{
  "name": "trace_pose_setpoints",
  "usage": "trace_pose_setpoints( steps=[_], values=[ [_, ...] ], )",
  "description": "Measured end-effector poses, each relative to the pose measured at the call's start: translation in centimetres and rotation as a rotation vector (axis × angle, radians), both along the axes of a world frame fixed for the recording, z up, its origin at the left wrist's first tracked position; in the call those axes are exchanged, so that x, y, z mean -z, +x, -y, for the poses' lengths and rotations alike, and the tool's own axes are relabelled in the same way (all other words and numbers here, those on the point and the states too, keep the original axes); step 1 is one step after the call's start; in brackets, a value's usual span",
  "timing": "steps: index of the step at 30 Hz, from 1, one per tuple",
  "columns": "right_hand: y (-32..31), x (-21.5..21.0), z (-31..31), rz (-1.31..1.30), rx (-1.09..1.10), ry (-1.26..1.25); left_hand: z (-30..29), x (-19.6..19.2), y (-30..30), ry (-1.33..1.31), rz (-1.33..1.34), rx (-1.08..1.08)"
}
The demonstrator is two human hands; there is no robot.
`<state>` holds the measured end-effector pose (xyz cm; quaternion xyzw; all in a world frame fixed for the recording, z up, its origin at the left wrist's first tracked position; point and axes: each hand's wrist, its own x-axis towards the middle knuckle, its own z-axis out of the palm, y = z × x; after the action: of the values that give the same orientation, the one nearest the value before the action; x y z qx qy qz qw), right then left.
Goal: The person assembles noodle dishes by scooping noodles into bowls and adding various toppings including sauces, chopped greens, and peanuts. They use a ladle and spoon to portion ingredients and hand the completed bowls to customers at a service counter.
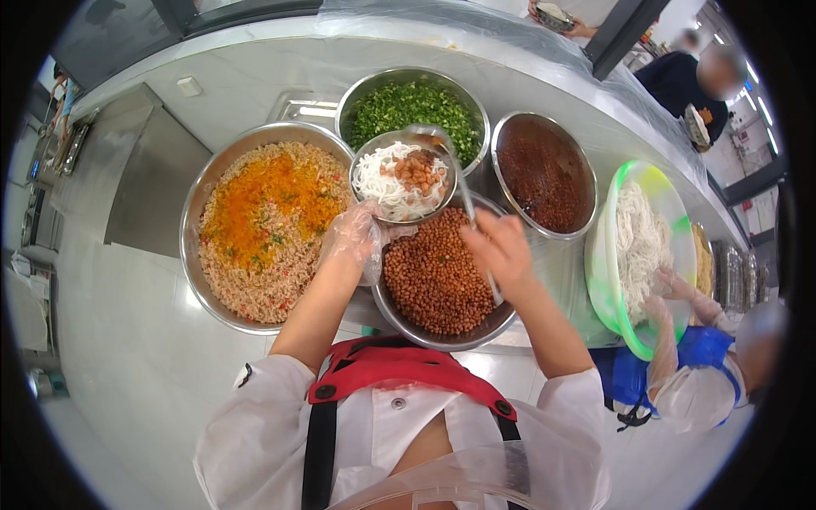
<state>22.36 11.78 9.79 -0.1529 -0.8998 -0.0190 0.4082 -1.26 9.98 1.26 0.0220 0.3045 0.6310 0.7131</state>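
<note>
The fingers (367, 219) of the left hand (348, 241), loosely covered by a clear plastic glove, grip the near left edge of a small metal bowl (411, 220). The left forearm extends from the near left toward the far side, leaning right. The bowl holds white noodles, with brown topping on their far right part; it is held up in the middle of the scene, above the gap between three larger bowls.

The right hand (501, 255), partly blurred, has its fingers curled round the handle of a ladle (467, 202). Its forearm slants from the near right toward the far left. The ladle's head lies over the far right edge of the small bowl, while the handle runs back toward the near side, over a bowl of brown beans (493, 321).

To the left stands a wide bowl of pale, grainy food with orange sauce (190, 234); on the far side, a bowl of chopped greens (344, 115); to the right, a bowl of dark sauce (568, 229). Farther right, a co-worker's gloved hands (660, 316) reach into a green-and-white basin (602, 274) of noodles.
</note>
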Motion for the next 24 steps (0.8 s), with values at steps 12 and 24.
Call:
trace_pose_setpoints(
  steps=[12, 24],
  values=[
    [-6.0, 15.8, -22.1, 0.281, 0.252, -0.175, 1.7, -2.2, -4.2, -0.060, -0.091, -0.335],
    [-6.5, 12.5, -23.1, -0.539, 0.331, -1.390, 2.2, -0.8, -6.0, -0.063, -0.159, -0.365]
  ],
)
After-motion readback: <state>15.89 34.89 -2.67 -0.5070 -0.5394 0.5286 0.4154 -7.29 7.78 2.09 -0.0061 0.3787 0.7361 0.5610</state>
